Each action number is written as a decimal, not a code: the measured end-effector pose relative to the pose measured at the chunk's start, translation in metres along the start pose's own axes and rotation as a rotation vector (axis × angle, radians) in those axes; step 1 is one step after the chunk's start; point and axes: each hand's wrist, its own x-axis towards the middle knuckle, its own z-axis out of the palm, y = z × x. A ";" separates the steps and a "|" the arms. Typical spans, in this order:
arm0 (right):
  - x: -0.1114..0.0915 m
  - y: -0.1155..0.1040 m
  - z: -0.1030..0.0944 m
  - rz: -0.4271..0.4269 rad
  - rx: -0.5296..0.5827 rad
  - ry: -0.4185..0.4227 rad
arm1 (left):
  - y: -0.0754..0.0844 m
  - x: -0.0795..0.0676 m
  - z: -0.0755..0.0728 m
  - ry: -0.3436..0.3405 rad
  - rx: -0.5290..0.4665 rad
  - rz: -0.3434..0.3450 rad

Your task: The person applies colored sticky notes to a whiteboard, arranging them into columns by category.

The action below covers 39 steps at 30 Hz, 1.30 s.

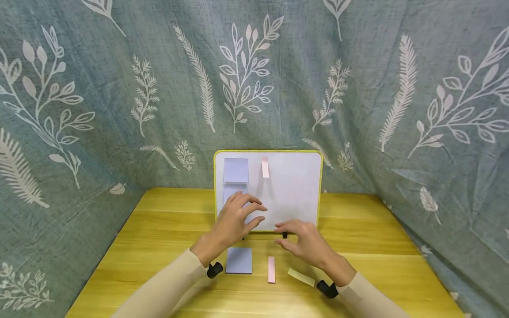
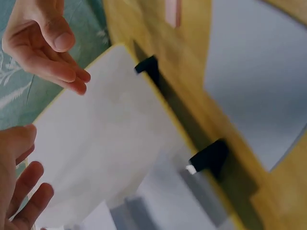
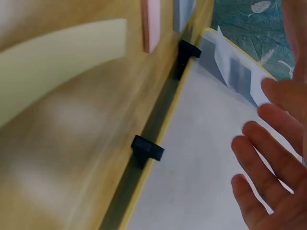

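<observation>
A small whiteboard (image 1: 294,190) with a yellow rim stands upright on black feet. Two blue sticky notes, one above the other, are stuck on its left side; the upper note (image 1: 236,170) shows whole, while my left hand partly covers the lower note (image 1: 230,192). Right of them hangs a narrow pink sticky strip (image 1: 265,167). My left hand (image 1: 238,216) is in front of the board near the lower note, fingers loosely bent and holding nothing. Close to the board's lower edge, my right hand (image 1: 306,243) also holds nothing, its fingers relaxed and apart.
On the wooden table (image 1: 167,229) in front of the board lie a blue sticky note pad (image 1: 239,260), a narrow pink pad (image 1: 271,270) and a curved pale yellow strip (image 1: 301,277). A black foot (image 3: 146,148) juts out under the board. Patterned green cloth (image 1: 167,88) hangs behind and at both sides.
</observation>
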 end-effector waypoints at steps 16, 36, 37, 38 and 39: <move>-0.022 -0.008 0.010 0.046 -0.005 -0.431 | 0.021 -0.049 0.015 -0.467 -0.051 -0.043; -0.032 -0.019 0.017 0.049 -0.004 -0.478 | 0.034 -0.069 0.025 -0.677 -0.067 -0.051; -0.032 -0.019 0.017 0.052 -0.003 -0.477 | 0.034 -0.069 0.025 -0.675 -0.065 -0.049; -0.031 -0.019 0.017 0.055 -0.002 -0.476 | 0.033 -0.069 0.025 -0.675 -0.065 -0.049; -0.031 -0.019 0.018 0.057 -0.002 -0.475 | 0.033 -0.068 0.025 -0.676 -0.066 -0.049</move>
